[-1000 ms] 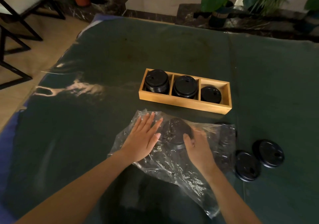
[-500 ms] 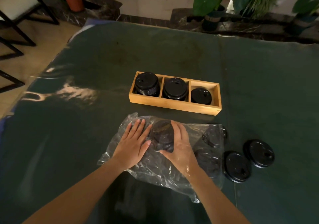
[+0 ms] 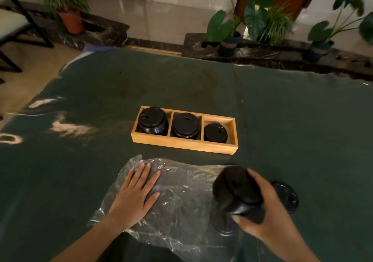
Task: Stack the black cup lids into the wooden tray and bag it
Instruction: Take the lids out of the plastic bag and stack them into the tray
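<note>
A wooden tray [image 3: 181,143] with three compartments lies mid-table; each holds a stack of black cup lids [image 3: 153,121], the left stack tallest, the right one lowest. A clear plastic bag [image 3: 177,197] lies crumpled in front of it. My left hand [image 3: 136,194] rests flat on the bag, fingers spread. My right hand [image 3: 260,211] holds a black lid [image 3: 235,186] lifted above the bag's right edge. Another loose lid [image 3: 287,196] lies on the table behind that hand, and one more [image 3: 223,225] sits under the bag's edge below it.
The table is covered in a dark green cloth [image 3: 302,120]. Potted plants [image 3: 242,25] stand on a dark stone ledge beyond the far edge. A black-framed chair [image 3: 18,25] is on the floor at the far left.
My right hand has picked a black lid off the bag and carried it to the right and up. The left hand stays flat on the bag. The view has tilted upward.
</note>
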Demonstrator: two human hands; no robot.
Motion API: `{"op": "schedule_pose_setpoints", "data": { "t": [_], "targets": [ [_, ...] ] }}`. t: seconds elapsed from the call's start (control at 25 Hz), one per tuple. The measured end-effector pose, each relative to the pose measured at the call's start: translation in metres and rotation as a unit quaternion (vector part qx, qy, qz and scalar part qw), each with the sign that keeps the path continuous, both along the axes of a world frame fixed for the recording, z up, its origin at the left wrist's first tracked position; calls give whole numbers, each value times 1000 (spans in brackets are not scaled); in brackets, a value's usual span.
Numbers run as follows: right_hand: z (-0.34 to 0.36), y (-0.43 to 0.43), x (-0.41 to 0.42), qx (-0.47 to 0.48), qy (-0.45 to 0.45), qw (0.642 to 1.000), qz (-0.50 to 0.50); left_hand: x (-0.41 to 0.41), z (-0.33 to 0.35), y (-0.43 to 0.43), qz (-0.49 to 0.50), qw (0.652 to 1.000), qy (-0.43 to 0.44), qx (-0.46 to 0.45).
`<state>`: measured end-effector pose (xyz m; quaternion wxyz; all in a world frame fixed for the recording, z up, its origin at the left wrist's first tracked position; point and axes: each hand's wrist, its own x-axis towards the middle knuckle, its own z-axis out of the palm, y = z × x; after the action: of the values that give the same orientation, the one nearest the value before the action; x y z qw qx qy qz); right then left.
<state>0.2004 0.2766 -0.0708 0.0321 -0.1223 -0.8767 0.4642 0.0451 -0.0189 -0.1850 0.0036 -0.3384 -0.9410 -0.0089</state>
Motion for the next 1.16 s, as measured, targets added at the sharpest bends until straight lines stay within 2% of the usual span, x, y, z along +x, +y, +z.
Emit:
{"op": "schedule_pose_setpoints", "data": {
  "t": [0.08, 0.2, 0.32, 0.44, 0.6, 0.72, 0.96, 1.16],
  "targets": [
    [19, 27, -7, -6, 27, 999, -41, 0, -3, -1, 0, 1000, -3, -1],
    [30, 55, -67, 60, 51, 994, -75, -1, -6, -2, 4, 1000, -8, 6],
    [15, 61, -145, 94, 9, 991, -93, -2, -8, -2, 3, 1000, -7, -2],
    [-19, 53, -189, 123, -47, 988, -78, -3, -10, -2, 5, 1000, -6, -4],
    [-50, 47, -199, 215, -68, 973, -46, -4, -10, -2, 2, 1000, -6, -6],
    [-58, 53, -193, 331, -86, 940, -10, -4, -10, -2, 0, 1000, -4, -7],
    [-62, 61, -181, 429, -125, 894, 24, -5, -9, -1, -5, 1000, -4, -7],
    [-53, 59, -180, 508, -83, 857, 38, -4, -2, 1, -6, 999, -14, -30]
  ]
}}
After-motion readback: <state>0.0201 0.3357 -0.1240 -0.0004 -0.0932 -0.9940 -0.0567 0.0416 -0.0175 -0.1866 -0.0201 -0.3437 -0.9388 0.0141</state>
